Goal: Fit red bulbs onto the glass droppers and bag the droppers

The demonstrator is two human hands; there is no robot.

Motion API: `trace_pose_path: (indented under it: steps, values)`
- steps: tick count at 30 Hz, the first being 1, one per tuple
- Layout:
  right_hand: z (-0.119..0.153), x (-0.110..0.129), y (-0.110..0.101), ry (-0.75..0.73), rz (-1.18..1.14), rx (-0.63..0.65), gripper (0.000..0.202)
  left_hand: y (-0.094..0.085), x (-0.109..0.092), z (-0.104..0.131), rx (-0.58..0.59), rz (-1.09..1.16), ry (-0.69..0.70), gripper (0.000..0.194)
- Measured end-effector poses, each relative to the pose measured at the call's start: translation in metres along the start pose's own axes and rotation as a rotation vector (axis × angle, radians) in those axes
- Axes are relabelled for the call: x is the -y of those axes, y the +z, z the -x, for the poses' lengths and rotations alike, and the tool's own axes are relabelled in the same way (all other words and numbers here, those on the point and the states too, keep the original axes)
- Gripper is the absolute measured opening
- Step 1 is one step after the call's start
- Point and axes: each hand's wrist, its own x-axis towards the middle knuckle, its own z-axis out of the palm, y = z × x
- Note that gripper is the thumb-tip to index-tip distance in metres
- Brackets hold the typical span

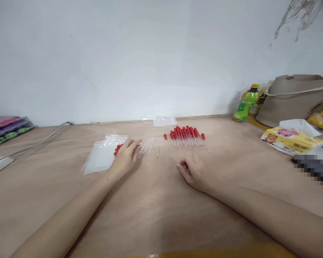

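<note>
Right hand (192,170) is pinching a thin tube (173,157), left hand (126,157) looks to be pinching a red cap (139,145). Loose tubes (149,146) are lying between and slightly past them, droppers (187,135) are sitting just right, bottle (244,105) is standing far right.

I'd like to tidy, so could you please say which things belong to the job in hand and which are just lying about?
Likely job: clear tubes, red caps, capped tubes, perhaps plastic bags.
Probably lying about: bottle, tissue pack, cable, large bag.
</note>
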Motion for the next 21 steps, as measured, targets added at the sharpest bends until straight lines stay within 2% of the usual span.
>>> trace_pose_path:
  steps: [1, 3, 6, 12, 15, 21]
  values:
    - [0.001, -0.001, -0.001, 0.013, -0.019, 0.005, 0.022, 0.004, -0.009, 0.003, -0.014, 0.111, 0.008, 0.028]
    - [0.001, -0.004, 0.001, 0.026, -0.044, 0.016, 0.02, 0.013, -0.027, 0.009, 0.036, 0.336, -0.022, 0.026]
    - [-0.003, -0.009, 0.006, -0.01, -0.035, 0.007, 0.018, 0.026, -0.044, 0.019, 0.093, 0.509, -0.101, 0.02]
    - [-0.005, -0.013, 0.012, -0.111, -0.024, 0.031, 0.024, 0.038, -0.043, 0.026, 0.238, 0.8, -0.23, 0.018]
    - [-0.005, -0.012, 0.012, -0.131, -0.041, 0.063, 0.023, 0.038, -0.042, 0.026, 0.232, 0.824, -0.239, 0.017]
    - [-0.005, -0.01, 0.01, -0.143, -0.069, 0.075, 0.023, 0.035, -0.045, 0.025, 0.117, 0.741, -0.163, 0.014]
